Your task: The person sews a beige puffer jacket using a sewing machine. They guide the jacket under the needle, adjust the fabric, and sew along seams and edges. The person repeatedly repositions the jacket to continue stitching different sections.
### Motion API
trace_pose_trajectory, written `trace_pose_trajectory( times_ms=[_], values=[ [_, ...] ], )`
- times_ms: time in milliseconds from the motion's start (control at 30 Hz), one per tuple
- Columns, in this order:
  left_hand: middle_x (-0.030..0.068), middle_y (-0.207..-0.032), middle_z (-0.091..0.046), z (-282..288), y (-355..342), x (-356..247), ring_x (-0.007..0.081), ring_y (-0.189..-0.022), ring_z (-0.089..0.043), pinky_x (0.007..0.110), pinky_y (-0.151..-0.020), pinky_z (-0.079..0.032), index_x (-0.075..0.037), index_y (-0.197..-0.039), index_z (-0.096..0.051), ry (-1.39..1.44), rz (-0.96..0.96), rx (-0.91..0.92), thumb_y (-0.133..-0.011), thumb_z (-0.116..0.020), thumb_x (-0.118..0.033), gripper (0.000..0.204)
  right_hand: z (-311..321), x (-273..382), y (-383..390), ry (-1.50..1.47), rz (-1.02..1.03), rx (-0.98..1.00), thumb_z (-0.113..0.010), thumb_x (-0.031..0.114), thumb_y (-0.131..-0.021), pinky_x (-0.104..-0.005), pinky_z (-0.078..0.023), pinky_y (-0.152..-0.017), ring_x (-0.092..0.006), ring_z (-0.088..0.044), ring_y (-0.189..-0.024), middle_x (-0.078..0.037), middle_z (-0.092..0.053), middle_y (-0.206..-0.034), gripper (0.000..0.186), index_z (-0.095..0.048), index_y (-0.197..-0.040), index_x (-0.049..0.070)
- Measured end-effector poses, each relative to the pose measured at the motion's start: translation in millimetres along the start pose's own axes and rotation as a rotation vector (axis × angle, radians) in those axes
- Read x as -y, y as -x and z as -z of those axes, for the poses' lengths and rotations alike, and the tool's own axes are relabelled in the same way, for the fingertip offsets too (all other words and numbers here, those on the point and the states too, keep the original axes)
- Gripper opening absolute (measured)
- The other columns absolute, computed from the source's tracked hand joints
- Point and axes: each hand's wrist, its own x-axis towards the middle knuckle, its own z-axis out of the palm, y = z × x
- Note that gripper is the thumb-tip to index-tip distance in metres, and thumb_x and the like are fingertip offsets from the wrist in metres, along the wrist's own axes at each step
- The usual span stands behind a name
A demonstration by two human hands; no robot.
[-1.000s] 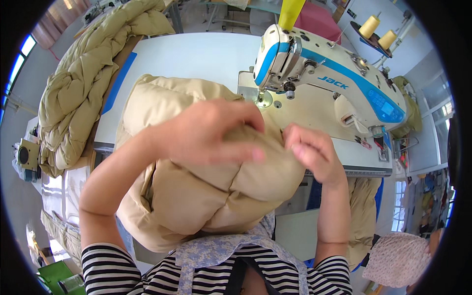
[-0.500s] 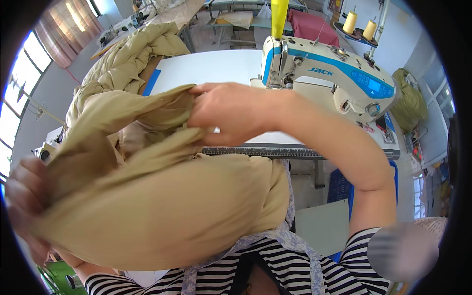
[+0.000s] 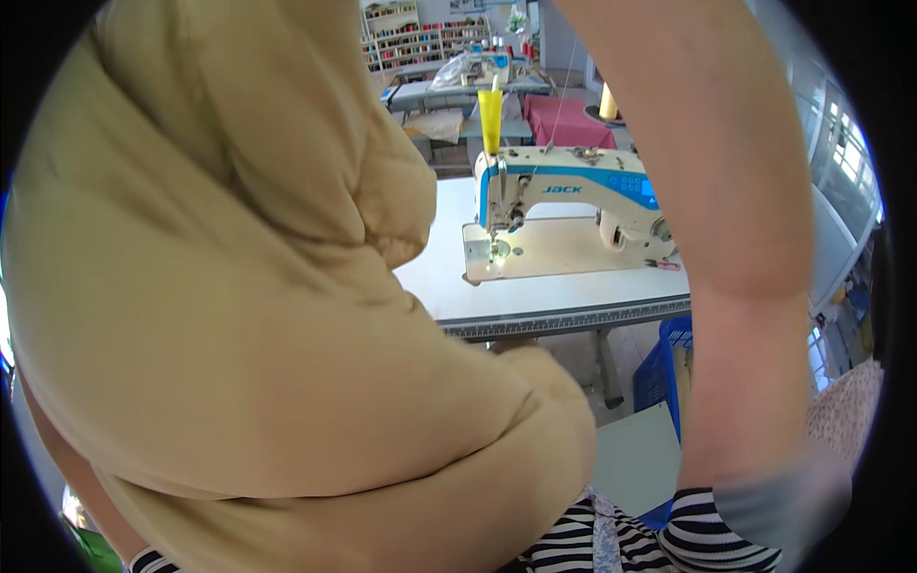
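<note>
Neither hand shows, so I cannot tell what either grips. The right forearm [image 3: 735,220] rises up the right side and leaves the view at the top edge, its striped sleeve [image 3: 726,525] at the near right; a strip of the left arm [image 3: 72,468] peeks out at the lower left rim, under the cloth. The one big beige padded quilted garment [image 3: 248,315] hangs close to the camera and fills the whole left and near part of the view, lifted well off the table, though what carries it is hidden.

Beyond it stands one white table [image 3: 535,296] with one white-and-blue sewing machine [image 3: 564,205] at its far side, a lamp lit at the needle. One yellow thread cone [image 3: 490,119] stands on the machine and a second, paler cone [image 3: 607,101] shows to its right. One blue plastic crate [image 3: 664,368] sits on the floor under the table's right end.

Judging from this, the bulky cloth blocks most of the sight line, so a swinging fold could brush the cones or snag on the machine head; a loose hold could let it slide to the floor.
</note>
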Motion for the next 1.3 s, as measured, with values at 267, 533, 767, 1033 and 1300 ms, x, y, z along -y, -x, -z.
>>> trace_pose_trajectory(
  times_ms=[267,533,767,1033,1300],
  values=[
    [0.0071,-0.081,-0.062,-3.3,-25.4,-25.0,0.0191,-0.075,-0.062,0.031,-0.069,-0.051,-0.004,-0.081,-0.062,0.805,0.235,0.136,-0.091,-0.063,-0.021,0.02,81.7,22.4,141.1,-0.266,-0.313,0.372,-0.065,0.021,-0.094,-0.0277,-0.049,-0.077,-0.0135,-0.063,-0.083,-0.011,-0.068,-0.095,0.031,-0.066,-0.108,-0.006],
    [0.001,-0.088,-0.061,-235.2,15.6,-20.1,0.0086,-0.085,-0.049,0.027,-0.079,-0.043,-0.001,-0.101,-0.063,0.723,0.218,0.948,-0.102,-0.057,-0.022,0.022,76.3,-64.0,294.9,-0.537,-1.21,0.686,-0.061,0.02,-0.098,-0.0272,-0.048,-0.088,-0.0109,-0.062,-0.096,-0.008,-0.07,-0.109,0.033,-0.064,-0.121,-0.004],
    [-0.0022,-0.091,-0.057,-284.3,-29.8,9.3,0.0053,-0.086,-0.05,0.022,-0.081,-0.043,0.0,-0.1,-0.063,0.891,0.352,0.995,-0.102,-0.051,-0.009,0.015,67.5,-84.1,277.1,0.017,-0.796,0.377,-0.07,0.023,-0.091,-0.0261,-0.049,-0.081,-0.0124,-0.062,-0.088,-0.005,-0.068,-0.092,0.027,-0.068,-0.106,0.001],
    [0.0048,-0.094,-0.066,-269.9,-65.2,-35.1,0.0143,-0.095,-0.062,0.029,-0.088,-0.048,0.001,-0.096,-0.066,0.589,0.181,1.05,-0.097,-0.06,-0.019,0.021,35.2,-87.4,225.5,-0.008,-0.911,0.56,-0.071,0.015,-0.088,-0.0294,-0.049,-0.067,-0.0149,-0.062,-0.068,-0.006,-0.067,-0.08,0.013,-0.07,-0.092,0.002],
    [0.0048,-0.08,-0.057,-272.8,-74.5,-39.1,0.0164,-0.073,-0.05,0.03,-0.065,-0.042,0.0,-0.089,-0.066,0.648,-0.02,0.878,-0.091,-0.07,-0.015,0.016,-16.3,-204.5,220.3,-0.179,-0.508,0.629,-0.056,0.021,-0.098,-0.0296,-0.046,-0.092,-0.0181,-0.061,-0.108,-0.011,-0.066,-0.118,0.032,-0.065,-0.123,0.004]
  ],
)
